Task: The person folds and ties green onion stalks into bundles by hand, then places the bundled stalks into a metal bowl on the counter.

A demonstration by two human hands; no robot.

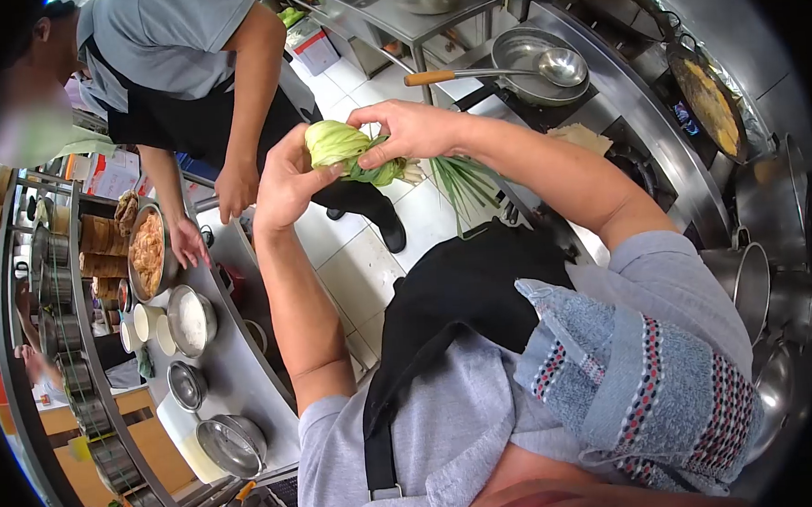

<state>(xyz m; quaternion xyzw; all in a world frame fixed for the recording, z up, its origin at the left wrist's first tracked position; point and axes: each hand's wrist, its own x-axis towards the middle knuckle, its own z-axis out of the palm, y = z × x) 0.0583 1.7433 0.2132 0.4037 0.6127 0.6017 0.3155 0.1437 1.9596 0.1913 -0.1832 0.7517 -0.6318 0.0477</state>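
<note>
Both of my hands are up in front of me, over the tiled floor, on a small pale green leafy vegetable [330,145] that looks like lettuce or cabbage. My left hand [285,179] grips it from the left, fingers behind and thumb in front. From the right, my right hand [409,132] closes around its darker green leaves with thumb and fingers. Thin green stalks [462,191], like scallions or chives, hang below my right hand and wrist. Pale stem ends [413,170] show under that hand. Exactly how the stalks are held is hidden.
At left, a person [170,45] in a dark apron reaches over a steel counter [233,290]. A bowl of orange-brown food [148,251] and metal bowls [232,444] stand there. On the right are a stove with a wok and ladle [561,66] and another pan [708,100].
</note>
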